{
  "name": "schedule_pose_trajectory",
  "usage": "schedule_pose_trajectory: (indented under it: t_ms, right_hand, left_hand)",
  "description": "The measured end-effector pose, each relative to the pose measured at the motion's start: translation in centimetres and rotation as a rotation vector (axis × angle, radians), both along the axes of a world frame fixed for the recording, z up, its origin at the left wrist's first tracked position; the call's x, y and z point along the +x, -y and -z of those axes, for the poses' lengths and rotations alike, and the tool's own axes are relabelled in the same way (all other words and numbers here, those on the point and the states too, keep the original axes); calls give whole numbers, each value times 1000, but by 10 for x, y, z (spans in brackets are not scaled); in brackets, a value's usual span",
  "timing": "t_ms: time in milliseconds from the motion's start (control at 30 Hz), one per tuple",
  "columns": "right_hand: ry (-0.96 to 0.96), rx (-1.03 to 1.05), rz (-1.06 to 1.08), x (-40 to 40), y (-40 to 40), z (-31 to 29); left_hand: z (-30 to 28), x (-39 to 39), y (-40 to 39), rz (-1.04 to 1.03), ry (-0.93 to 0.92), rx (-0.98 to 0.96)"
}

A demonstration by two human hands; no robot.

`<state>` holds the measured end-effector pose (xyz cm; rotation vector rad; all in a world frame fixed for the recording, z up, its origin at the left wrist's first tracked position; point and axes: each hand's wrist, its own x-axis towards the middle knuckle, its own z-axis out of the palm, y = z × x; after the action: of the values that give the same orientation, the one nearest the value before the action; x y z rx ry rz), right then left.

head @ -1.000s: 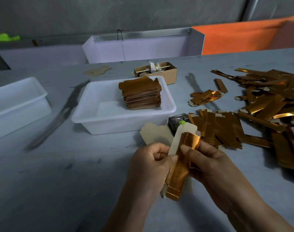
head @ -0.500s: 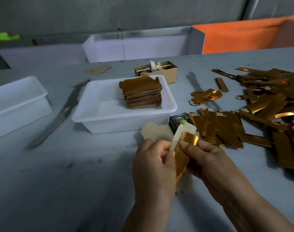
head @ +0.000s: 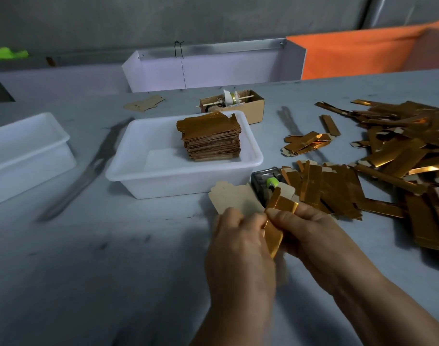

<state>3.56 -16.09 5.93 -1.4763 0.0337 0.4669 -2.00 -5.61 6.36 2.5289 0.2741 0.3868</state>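
A gold foil card blank (head: 275, 228), partly folded into a narrow sleeve, sits between both hands above the grey table. My left hand (head: 240, 245) grips its left edge with curled fingers. From the right, my right hand (head: 310, 233) pinches it, thumb on the upper gold face. The blank's lower part is hidden behind my left hand. A flat beige blank (head: 230, 198) lies on the table just beyond my left hand.
A white tub (head: 128, 168) holds a stack of flat gold blanks (head: 211, 136). Folded gold sleeves (head: 400, 158) are strewn over the right of the table. A small tape dispenser (head: 267, 182) stands behind my hands. Another white tub (head: 26, 151) is at left, a cardboard box (head: 253, 106) behind.
The gold blank has been folded narrower, and my left hand has rolled over it, covering its lower half. Both hands stayed in about the same place.
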Motion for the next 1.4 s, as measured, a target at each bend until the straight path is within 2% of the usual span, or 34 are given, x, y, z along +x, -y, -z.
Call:
schedule_pose_trajectory:
  t_ms: [167, 233, 367, 467, 533, 667, 1067, 1233, 1400]
  right_hand:
    - [36, 31, -25, 9, 1, -8]
    - [56, -23, -41, 13, 0, -10]
    - [8, -89, -91, 24, 7, -15]
    - [235, -352, 27, 34, 22, -12]
    - [303, -496, 96, 37, 34, -6]
    - [219, -586, 2, 36, 40, 12]
    - [141, -542, -9, 32, 30, 14]
    - [124, -510, 11, 29, 30, 13]
    - [20, -316, 41, 25, 31, 14]
  left_hand:
    - [-10, 11, -22, -9, -266, -1176]
    - [-12, 12, -24, 18, -273, -1360]
    - [-6, 15, -23, -54, -203, -1382]
    - [3, 17, -26, -202, -125, -1348]
    - [8, 17, -28, -276, -89, -1379]
    - [13, 17, -26, -322, -113, -1422]
    - [21, 20, -17, -232, -219, -1230]
    - [22, 21, -1, -95, -275, -1228]
    - [29, 26, 9, -92, -298, -1243]
